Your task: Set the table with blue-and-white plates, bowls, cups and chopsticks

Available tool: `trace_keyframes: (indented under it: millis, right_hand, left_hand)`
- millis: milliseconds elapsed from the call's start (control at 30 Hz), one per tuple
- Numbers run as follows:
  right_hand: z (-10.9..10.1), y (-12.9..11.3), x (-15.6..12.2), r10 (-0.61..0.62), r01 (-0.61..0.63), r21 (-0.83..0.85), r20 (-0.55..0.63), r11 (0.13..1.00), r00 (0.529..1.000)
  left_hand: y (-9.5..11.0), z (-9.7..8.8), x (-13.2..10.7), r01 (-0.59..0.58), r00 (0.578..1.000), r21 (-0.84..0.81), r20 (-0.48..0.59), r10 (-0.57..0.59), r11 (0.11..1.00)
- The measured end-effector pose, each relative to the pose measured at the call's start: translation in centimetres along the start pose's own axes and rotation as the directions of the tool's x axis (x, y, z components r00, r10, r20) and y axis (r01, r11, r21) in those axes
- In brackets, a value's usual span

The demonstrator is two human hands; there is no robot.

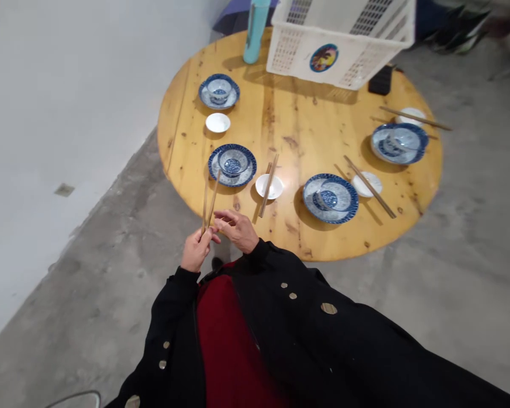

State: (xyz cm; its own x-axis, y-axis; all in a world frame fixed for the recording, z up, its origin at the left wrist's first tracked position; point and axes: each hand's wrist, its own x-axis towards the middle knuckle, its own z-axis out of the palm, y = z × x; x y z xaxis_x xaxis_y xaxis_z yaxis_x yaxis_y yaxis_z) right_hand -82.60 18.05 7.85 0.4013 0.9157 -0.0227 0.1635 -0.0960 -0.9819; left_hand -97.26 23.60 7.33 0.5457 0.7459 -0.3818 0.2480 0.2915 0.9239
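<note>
My left hand [198,248] is closed round a pair of wooden chopsticks [213,198], their tips pointing up and spread apart. My right hand [238,229] is close beside it, fingers apart and bent toward the lower part of the chopsticks; whether they touch cannot be made out. Just past my hands, a blue-rimmed plate [213,173] carries a patterned bowl [233,162]. To its right, a small white dish [277,188] has wooden chopsticks [269,186] laid across it.
Another plate [352,212] and a white dish with chopsticks [370,187] stand right on the round wooden table [297,136]. Farther off are a plate with bowl [402,156], a white dish [217,122], a white crate [297,54], a turquoise bottle [255,34] and a dark object [380,81].
</note>
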Motion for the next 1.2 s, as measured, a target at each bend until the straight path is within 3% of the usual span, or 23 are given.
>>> trace_keyframes:
  millis: [267, 467, 567, 667, 767, 867, 967, 1200]
  right_hand:
    - [2.9, -2.6, 0.5, -0.041, 0.039, 0.142, 0.012, 0.989, 0.999]
    - [4.0, -2.6, 2.3, 0.015, -0.04, 0.275, 0.091, 0.961, 0.996]
    - [3.5, -3.6, 4.9, -0.075, 0.064, 0.168, 0.062, 0.984, 0.995]
    - [2.4, -5.3, 9.2, -0.281, 0.272, -0.091, -0.116, 0.958, 0.953]
    - [1.6, -6.1, 14.3, -0.464, 0.384, -0.325, -0.22, 0.864, 0.858]
    - [2.1, -5.1, 18.6, -0.544, 0.416, -0.447, -0.209, 0.792, 0.812]
    - [3.3, -3.4, 21.4, -0.546, 0.39, -0.505, -0.203, 0.77, 0.813]
    - [5.0, -0.5, 24.1, -0.446, 0.258, -0.545, -0.245, 0.798, 0.861]
  left_hand:
    - [-0.2, -2.9, -2.2, -0.006, 0.994, 0.008, 0.111, 0.006, 1.0]
    - [-0.3, -4.0, -0.9, -0.133, 0.974, 0.174, 0.205, 0.097, 0.976]
    - [-0.1, -5.2, 1.2, -0.255, 0.964, 0.282, 0.146, 0.221, 0.925]
    - [0.4, -7.6, 3.8, -0.344, 0.928, 0.368, -0.008, 0.373, 0.864]
    - [0.8, -10.6, 6.4, -0.291, 0.927, 0.352, -0.125, 0.353, 0.889]
    - [1.3, -12.9, 9.2, -0.223, 0.944, 0.304, -0.169, 0.283, 0.926]
    - [1.8, -13.9, 12.3, -0.166, 0.967, 0.265, -0.147, 0.21, 0.95]
    - [3.8, -14.6, 19.5, -0.12, 0.992, 0.264, 0.072, 0.105, 0.957]
